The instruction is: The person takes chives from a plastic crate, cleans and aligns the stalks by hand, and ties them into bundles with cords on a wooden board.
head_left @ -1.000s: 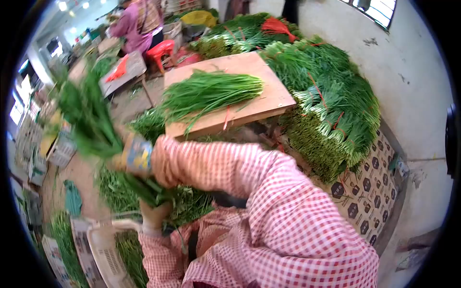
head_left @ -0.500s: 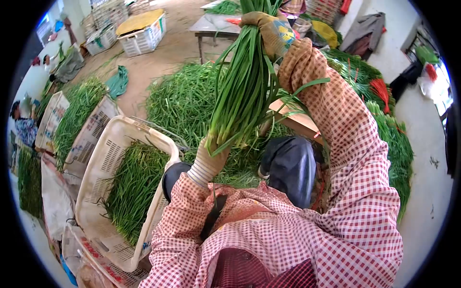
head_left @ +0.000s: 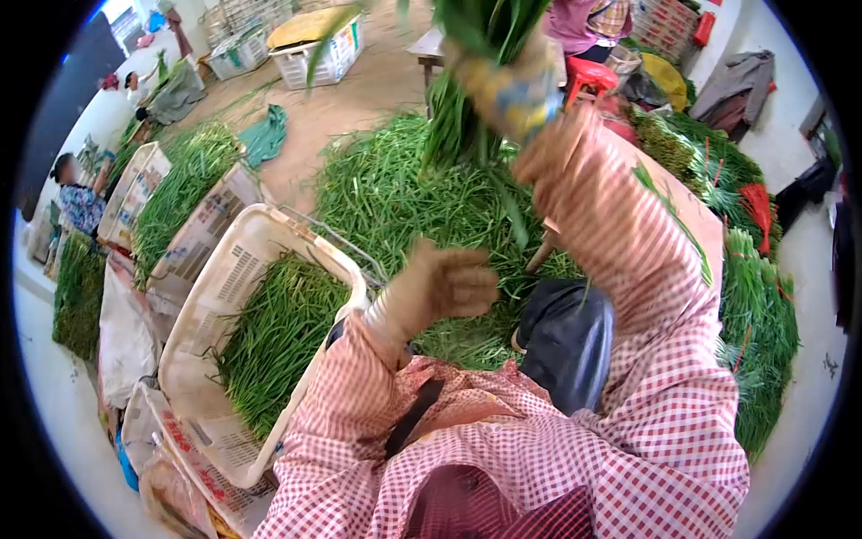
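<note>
In a patterned glove, my right hand (head_left: 507, 85) grips a bunch of garlic chives (head_left: 456, 126) up in front of me; hand and leaves are partly smeared by motion. My left hand (head_left: 440, 286), in a pale glove, is apart from the bunch and holds nothing. Its fingers point right, with the thumb raised. Beneath both hands spreads a large heap of loose garlic chives (head_left: 377, 184). Left of my left hand, a white plastic crate (head_left: 206, 301) has more cut greens (head_left: 278, 346) in it.
A board (head_left: 696, 202) lies beside my right forearm. Bundled greens (head_left: 754, 350) with red ties are stacked at the right. A red stool (head_left: 591, 79) and a person in pink (head_left: 570, 27) are behind. Another person (head_left: 79, 193) sits far left, near filled crates.
My left hand has let go of the chives' lower ends and opened. My right hand still holds the bunch, now swung and blurred. The view has shifted, showing the board and red stool.
</note>
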